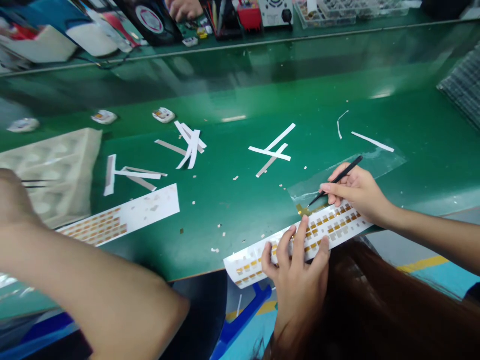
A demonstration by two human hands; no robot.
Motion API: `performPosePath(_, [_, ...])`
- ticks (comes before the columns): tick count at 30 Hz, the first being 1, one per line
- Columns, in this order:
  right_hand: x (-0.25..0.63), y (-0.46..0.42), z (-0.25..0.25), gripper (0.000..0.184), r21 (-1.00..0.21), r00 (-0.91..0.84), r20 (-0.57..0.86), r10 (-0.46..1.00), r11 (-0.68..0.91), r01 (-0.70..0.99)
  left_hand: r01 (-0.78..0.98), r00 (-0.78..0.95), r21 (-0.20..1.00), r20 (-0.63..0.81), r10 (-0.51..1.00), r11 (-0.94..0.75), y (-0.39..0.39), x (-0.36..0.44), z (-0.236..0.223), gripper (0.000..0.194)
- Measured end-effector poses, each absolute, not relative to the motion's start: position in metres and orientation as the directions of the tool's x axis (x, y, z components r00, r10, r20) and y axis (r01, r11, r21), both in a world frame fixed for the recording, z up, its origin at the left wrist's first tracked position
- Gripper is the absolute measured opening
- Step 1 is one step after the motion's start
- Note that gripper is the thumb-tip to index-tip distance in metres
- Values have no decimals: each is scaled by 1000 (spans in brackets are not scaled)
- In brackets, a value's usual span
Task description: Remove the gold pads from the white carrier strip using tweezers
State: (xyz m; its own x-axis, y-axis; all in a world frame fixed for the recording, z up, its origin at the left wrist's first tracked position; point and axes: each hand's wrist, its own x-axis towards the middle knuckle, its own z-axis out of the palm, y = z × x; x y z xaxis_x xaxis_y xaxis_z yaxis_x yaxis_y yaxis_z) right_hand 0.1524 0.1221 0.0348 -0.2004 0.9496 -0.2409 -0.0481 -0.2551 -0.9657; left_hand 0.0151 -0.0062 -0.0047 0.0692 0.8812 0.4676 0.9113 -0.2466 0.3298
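My right hand is at the left edge, blurred and partly cut off, with its forearm crossing the lower left. Its fingers are mostly hidden. Two thin dark prongs, apparently tweezers, stick out from it to the right, over a cream moulded tray with round hollows. Just below the tray lies a white sheet with rows of small amber stickers, partly covered by my forearm. My left hand is out of view.
At right a co-worker's left hand holds down another sticker sheet; their right hand grips black tweezers. Paper strips and scraps litter the green table. Small white devices stand behind, below a shelf.
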Motion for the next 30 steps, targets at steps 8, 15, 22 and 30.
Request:
performPosePath(8, [156, 127, 34, 41, -938, -222, -260, 940, -301, -175, 913, 54, 327, 496, 867, -244, -6, 17, -8, 13])
performPosePath(15, [178, 108, 50, 33, -972, -253, -127, 959, -172, -163, 936, 93, 257, 476, 875, -239, -8, 10, 0, 25])
performPosePath(22, [186, 104, 36, 33, -959, -317, -223, 922, -265, -96, 910, 159, 264, 494, 855, -321, -5, 9, -2, 29])
performPosePath(30, [181, 110, 34, 32, -965, -393, -207, 896, -252, -66, 927, 174, 218, 470, 865, -305, -4, 9, -4, 35])
